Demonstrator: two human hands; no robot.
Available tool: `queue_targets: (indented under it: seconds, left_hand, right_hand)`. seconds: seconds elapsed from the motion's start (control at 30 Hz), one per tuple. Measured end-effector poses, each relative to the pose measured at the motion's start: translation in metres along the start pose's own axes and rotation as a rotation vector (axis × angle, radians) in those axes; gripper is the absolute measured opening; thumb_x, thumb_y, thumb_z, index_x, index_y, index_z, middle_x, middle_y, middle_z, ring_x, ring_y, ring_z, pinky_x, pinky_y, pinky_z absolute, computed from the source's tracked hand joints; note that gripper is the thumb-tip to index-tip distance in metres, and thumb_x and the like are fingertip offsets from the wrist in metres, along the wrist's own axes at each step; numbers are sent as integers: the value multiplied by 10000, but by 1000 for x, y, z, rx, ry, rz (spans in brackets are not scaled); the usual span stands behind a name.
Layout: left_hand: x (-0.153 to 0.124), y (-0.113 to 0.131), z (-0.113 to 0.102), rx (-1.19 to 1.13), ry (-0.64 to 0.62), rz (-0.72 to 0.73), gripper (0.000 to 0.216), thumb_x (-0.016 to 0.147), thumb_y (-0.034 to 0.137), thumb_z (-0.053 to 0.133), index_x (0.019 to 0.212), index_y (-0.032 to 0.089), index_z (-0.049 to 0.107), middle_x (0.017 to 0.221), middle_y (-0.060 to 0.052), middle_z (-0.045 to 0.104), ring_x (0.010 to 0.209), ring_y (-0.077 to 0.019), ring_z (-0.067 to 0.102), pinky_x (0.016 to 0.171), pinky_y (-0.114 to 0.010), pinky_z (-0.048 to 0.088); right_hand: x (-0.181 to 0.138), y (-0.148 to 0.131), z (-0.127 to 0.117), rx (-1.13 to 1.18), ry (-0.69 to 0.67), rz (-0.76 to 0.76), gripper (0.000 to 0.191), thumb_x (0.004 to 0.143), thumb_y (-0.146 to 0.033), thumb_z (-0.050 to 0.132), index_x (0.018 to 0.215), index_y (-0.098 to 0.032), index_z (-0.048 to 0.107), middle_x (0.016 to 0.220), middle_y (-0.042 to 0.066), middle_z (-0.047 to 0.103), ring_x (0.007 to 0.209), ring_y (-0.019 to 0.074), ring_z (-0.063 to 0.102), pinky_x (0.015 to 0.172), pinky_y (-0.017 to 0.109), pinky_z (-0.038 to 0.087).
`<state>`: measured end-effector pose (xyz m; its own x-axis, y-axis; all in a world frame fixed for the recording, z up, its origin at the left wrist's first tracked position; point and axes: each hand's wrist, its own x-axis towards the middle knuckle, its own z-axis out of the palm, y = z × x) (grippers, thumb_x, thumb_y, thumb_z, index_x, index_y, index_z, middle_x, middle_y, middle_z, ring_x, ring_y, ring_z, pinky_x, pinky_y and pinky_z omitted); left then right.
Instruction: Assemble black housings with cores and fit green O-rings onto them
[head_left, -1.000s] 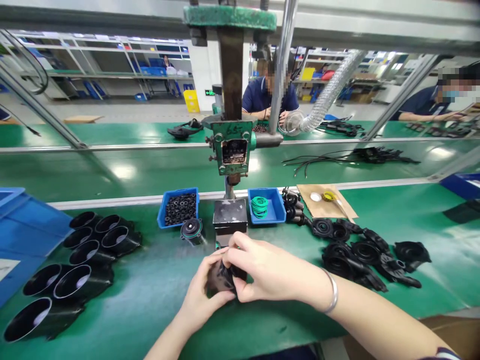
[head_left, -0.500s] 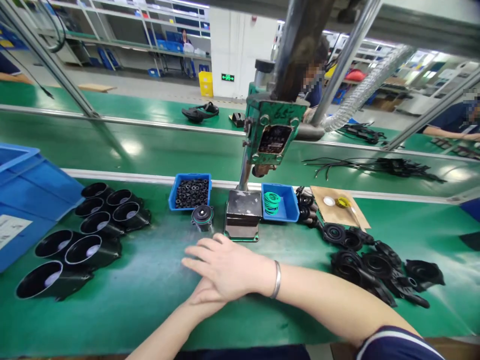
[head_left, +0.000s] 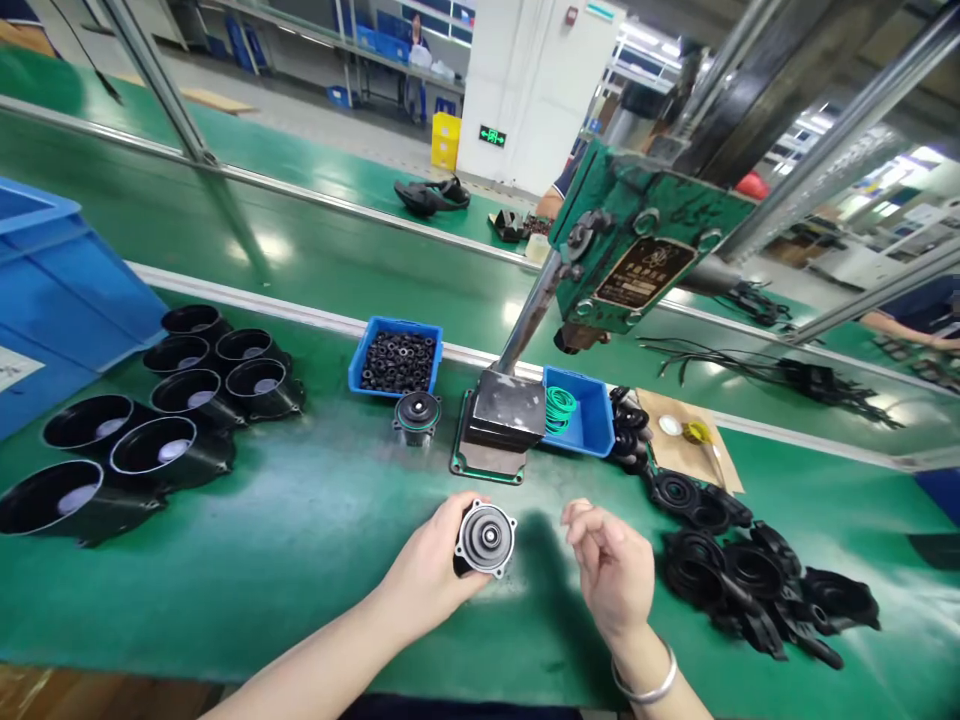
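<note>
My left hand [head_left: 435,565] is wrapped round a motor-like part [head_left: 486,538], with a flanged metal rim, small screw ears and a stepped dark centre facing up. To the right, apart from it, my right hand [head_left: 613,565] is raised with its fingers curled in; anything between the fingertips is hidden. Beyond my left hand, a similar part [head_left: 417,415] stands upright on the green bench, a green ring round its black top. The base of a hand press [head_left: 506,410] is close beside it, and the green press head [head_left: 637,245] hangs above.
A blue bin [head_left: 358,365] holds small black rings; another blue bin [head_left: 592,415] holds green rings. Several black cylindrical housings [head_left: 154,450] stand left, near a large blue crate [head_left: 67,300]. Black molded parts [head_left: 750,565] and cardboard [head_left: 694,440] with a yellow roll lie right.
My hands have come apart from their crossed position. My left hand now shows the motor-like part in its grip, and my right hand has moved to the right. The camera view has tilted.
</note>
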<state>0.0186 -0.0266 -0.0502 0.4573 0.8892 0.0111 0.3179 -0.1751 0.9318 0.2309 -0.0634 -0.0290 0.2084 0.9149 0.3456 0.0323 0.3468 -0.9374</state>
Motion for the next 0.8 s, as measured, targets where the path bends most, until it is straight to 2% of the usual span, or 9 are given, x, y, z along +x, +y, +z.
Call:
queue_targets:
  seconds: [0.03,0.1,0.17,0.27,0.3,0.37,0.53,0.67,0.8]
  left_hand:
    - [0,-1,1,12,-7,-10,616,760,147,764,1285,264,462,1301,-52,625,1196,-248,621,1036,-410,508]
    - [-2,-4,2,31,-9,-11,618,779,159,749,1304,272,442,1308,-52,615,1205,-248,615,1035,-411,507]
    - [-3,-8,3,46,-3,0,622,789,162,741,1315,279,432,1314,-54,611,1214,-250,612,1035,-413,508]
    - [-3,-16,5,78,-3,8,611,800,157,728,1317,283,427,1339,-69,607,1234,-263,611,1055,-438,503]
    - [-2,-19,5,95,-2,13,604,807,163,724,1319,282,425,1346,-78,608,1235,-271,615,1055,-452,505]
    - [-2,-25,7,132,12,35,595,826,193,719,1329,280,414,1353,-95,612,1230,-287,625,1042,-475,520]
    - [-3,-39,11,173,61,107,622,846,295,737,1366,288,396,1370,-113,617,1219,-311,643,1008,-493,557]
    - [-4,-41,14,163,117,112,611,839,317,741,1364,300,430,1364,-91,630,1220,-309,646,1004,-481,563]
    - [-1,-38,16,163,150,99,588,842,334,729,1355,312,444,1354,-68,638,1200,-300,659,993,-468,571]
  right_hand:
    - [-2,1,4,-13,-22,23,342,1050,-366,415,963,-243,722,519,-35,566,636,185,621,891,403,506]
    - [-3,-2,14,-116,-192,54,346,1024,-429,469,1211,-217,669,851,54,729,905,235,684,984,456,479]
    - [1,-5,20,-305,-286,-15,434,1040,-482,388,1182,-192,677,1006,107,740,1038,269,671,1040,498,448]
    - [19,-9,7,-592,-112,-183,556,1087,-366,176,848,-191,647,642,30,626,630,183,608,789,395,544]
    - [30,-10,-3,-671,-50,-206,524,1087,-328,190,815,-191,617,593,6,563,555,164,540,695,353,530]
    - [61,-10,-23,-812,-38,-212,327,1056,-290,380,872,-175,625,666,12,558,601,166,527,657,330,495]
    - [146,7,-51,-1141,-298,-227,65,915,-186,657,951,-143,690,958,108,622,934,253,583,880,422,491]
    - [177,25,-47,-1290,-485,-199,110,904,-118,674,796,-123,656,872,59,622,899,215,613,855,389,515]
    - [186,27,-49,-1326,-597,-195,170,950,-178,654,792,-115,648,814,8,642,806,150,639,794,325,535]
